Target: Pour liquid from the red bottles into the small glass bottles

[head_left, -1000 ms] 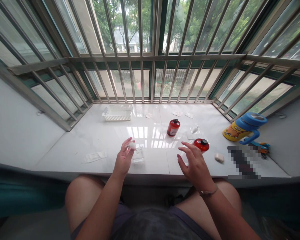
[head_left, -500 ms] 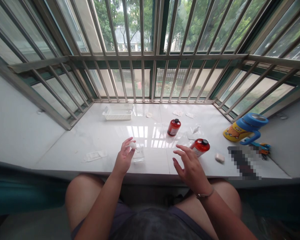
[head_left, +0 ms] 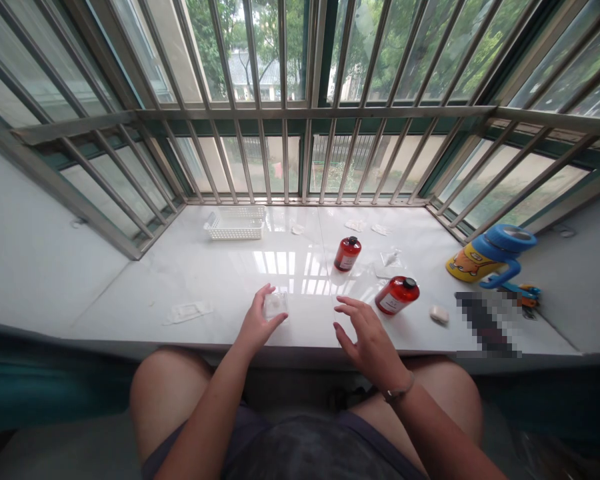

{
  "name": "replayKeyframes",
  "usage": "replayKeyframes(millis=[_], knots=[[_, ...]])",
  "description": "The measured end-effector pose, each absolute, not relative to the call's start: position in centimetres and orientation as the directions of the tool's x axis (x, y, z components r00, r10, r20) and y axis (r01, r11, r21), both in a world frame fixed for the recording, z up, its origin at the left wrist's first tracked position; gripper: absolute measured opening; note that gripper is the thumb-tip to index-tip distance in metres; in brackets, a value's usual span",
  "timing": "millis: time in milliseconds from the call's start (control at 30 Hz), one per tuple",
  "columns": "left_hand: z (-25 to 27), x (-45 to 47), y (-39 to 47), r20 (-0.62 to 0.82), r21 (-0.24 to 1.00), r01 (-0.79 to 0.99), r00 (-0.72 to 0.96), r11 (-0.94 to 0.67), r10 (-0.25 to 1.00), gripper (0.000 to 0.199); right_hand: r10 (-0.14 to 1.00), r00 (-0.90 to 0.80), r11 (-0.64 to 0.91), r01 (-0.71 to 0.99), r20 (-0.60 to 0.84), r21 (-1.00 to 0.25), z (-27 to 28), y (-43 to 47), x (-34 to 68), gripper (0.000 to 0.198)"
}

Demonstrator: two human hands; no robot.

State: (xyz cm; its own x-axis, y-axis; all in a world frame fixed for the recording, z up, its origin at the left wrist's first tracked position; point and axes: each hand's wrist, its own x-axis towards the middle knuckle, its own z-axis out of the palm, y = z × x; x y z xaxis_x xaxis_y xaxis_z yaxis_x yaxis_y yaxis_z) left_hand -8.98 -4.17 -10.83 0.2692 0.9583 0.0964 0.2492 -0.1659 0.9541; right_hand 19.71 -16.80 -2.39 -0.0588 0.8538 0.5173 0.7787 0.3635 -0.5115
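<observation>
My left hand (head_left: 257, 321) reaches around a small clear square plastic box (head_left: 276, 305), thumb on the near side and fingers on the far side. Something whitish shows faintly inside the box, too indistinct to name. My right hand (head_left: 367, 339) hovers over the counter's front edge, fingers spread and holding nothing. Just beyond it lies a red bottle with a black cap (head_left: 397, 296), tilted towards the right. A second red bottle (head_left: 348, 254) with a black cap stands farther back.
A white perforated basket (head_left: 236, 224) sits at the back left of the white counter (head_left: 230, 267). Crumpled clear wrappers (head_left: 189, 312) lie at left, a clear packet (head_left: 391, 262) behind the bottles. To the right are a whitish lump (head_left: 439, 315) and a blue-and-yellow flask (head_left: 487, 257). Metal bars (head_left: 300, 115) close off the back.
The small white round thing in my left fingers is no longer in them, and that hand has come down around the clear box. My right hand has shifted left, away from the nearer bottle.
</observation>
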Motion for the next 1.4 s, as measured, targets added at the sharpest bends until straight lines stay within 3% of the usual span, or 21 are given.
replayKeyframes(millis=[233,400,800,967,1133,1300,1400], knots=[[-9.9,-5.7,-5.7,0.026,0.963,0.242,0.354,-0.119,0.935,0.1,0.936,0.011,0.273,0.607,0.352,-0.746,-3.3,-15.7,17.1,0.036],[-10.0,-2.2,-7.5,0.059,0.952,0.245,0.436,-0.181,0.898,0.083,0.966,-0.009,0.227,0.51,0.26,-0.83,-4.5,-14.2,16.0,0.042],[-10.4,-0.8,-8.3,0.075,0.957,0.224,0.427,-0.186,0.901,0.087,0.965,0.118,0.135,0.545,0.236,-0.828,-5.6,-16.2,17.6,0.05],[-10.7,-0.7,-8.3,0.092,0.952,0.223,0.437,-0.207,0.895,0.084,0.95,0.179,0.138,0.492,0.255,-0.859,-6.6,-15.7,16.6,0.061],[-10.6,-0.8,-8.2,0.097,0.951,0.222,0.446,-0.215,0.89,0.087,0.977,0.11,0.125,0.387,0.18,-0.914,-7.1,-15.5,16.5,0.079],[-10.5,-0.8,-8.2,0.086,0.954,0.225,0.435,-0.2,0.897,0.093,0.956,0.23,0.084,0.379,0.182,-0.921,-7.9,-15.7,17.1,0.075],[-10.5,-0.8,-8.2,0.087,0.951,0.232,0.437,-0.206,0.895,0.093,0.956,0.219,0.103,0.367,0.194,-0.925,-7.8,-15.9,17.1,0.076]])
